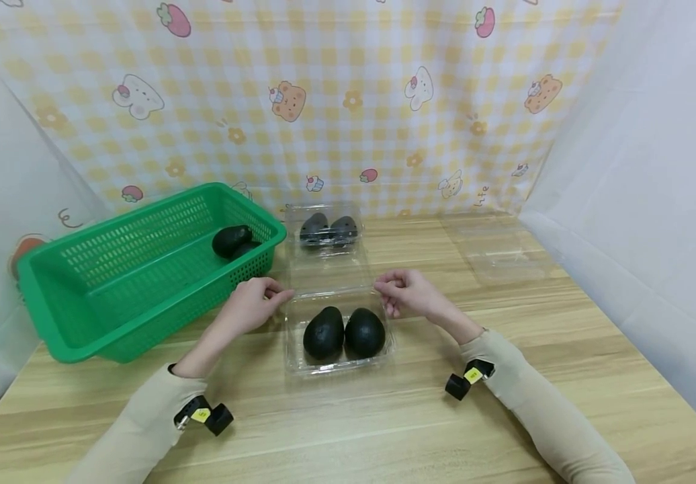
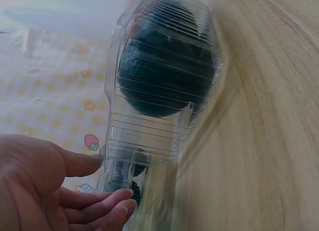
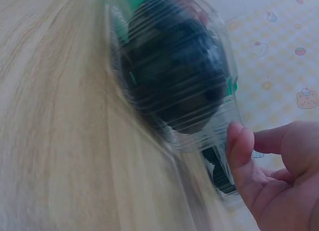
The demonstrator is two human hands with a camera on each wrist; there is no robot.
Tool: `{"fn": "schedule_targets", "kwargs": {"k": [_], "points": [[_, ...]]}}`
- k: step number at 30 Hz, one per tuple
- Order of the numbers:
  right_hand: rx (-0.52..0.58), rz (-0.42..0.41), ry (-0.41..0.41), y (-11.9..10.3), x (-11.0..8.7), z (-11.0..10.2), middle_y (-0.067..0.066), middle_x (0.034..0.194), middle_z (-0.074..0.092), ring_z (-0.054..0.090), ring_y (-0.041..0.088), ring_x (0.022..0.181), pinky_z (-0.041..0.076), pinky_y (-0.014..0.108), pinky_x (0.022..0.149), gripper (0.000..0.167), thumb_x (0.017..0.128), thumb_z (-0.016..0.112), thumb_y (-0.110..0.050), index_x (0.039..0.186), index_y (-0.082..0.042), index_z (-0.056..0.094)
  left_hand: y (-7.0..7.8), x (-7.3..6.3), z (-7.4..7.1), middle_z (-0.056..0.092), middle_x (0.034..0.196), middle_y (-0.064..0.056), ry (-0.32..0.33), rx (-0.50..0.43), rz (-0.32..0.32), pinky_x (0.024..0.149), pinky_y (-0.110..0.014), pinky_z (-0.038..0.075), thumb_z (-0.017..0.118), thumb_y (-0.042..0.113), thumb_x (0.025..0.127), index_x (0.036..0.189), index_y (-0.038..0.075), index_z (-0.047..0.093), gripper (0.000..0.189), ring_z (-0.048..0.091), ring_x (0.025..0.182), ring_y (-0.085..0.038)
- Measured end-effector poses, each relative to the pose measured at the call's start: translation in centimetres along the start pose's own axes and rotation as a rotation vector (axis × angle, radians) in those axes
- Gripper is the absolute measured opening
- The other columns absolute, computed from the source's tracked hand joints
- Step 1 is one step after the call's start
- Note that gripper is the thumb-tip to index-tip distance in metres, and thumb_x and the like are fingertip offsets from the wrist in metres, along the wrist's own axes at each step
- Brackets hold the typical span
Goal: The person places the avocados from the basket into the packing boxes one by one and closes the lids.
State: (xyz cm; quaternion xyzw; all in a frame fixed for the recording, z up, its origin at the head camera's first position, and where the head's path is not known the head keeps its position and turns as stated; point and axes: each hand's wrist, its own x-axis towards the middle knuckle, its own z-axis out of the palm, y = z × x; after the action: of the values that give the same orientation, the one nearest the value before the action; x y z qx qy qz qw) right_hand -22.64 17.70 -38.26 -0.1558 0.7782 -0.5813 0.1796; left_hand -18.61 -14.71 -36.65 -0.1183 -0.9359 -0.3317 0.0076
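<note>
Two dark avocados (image 1: 365,333) sit side by side in a clear plastic clamshell box (image 1: 340,368) on the table. Its see-through lid (image 1: 328,272) is folded back behind it. At the back left corner, near the hinge, my left hand (image 1: 255,304) pinches the plastic edge between thumb and fingers. Opposite it, my right hand (image 1: 411,294) pinches the back right corner with thumb and forefinger. Both wrist views show the box's ribbed side, with an avocado (image 2: 167,66) behind the plastic in the left one and another avocado (image 3: 174,71) in the right one.
A green basket (image 1: 142,252) with avocados (image 1: 231,240) in its right end stands at the left. Behind the open lid is another clear box (image 1: 354,212) holding two avocados. Clear plastic packaging (image 1: 502,252) lies at the back right, near the patterned curtain (image 1: 348,134).
</note>
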Motion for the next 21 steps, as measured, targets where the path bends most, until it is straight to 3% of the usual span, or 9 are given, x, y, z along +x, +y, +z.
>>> {"fn": "schedule_targets", "kwargs": {"k": [8, 21], "points": [[0.006, 0.04, -0.05, -0.1, 0.0, -0.4, 0.009, 0.075, 0.065, 0.064, 0.014, 0.058, 0.053, 0.023, 0.053, 0.019, 0.103, 0.059, -0.011, 0.11, 0.006, 0.056, 0.0, -0.2, -0.4, 0.072, 0.086, -0.011, -0.046, -0.047, -0.02, 0.07, -0.039, 0.054, 0.066, 0.029, 0.1, 0.101, -0.005, 0.073, 0.034, 0.065, 0.071, -0.018], [-0.004, 0.05, -0.133, -0.7, -0.3, -1.2, 0.011, 0.076, 0.067, 0.065, 0.014, 0.059, 0.054, 0.024, 0.055, 0.018, 0.102, 0.061, -0.01, 0.105, 0.006, 0.052, 0.2, -0.1, -0.4, 0.068, 0.08, -0.007, -0.078, -0.11, -0.054, 0.062, -0.031, 0.05, 0.07, 0.027, 0.097, 0.097, -0.001, 0.071, 0.029, 0.061, 0.068, -0.017]]}}
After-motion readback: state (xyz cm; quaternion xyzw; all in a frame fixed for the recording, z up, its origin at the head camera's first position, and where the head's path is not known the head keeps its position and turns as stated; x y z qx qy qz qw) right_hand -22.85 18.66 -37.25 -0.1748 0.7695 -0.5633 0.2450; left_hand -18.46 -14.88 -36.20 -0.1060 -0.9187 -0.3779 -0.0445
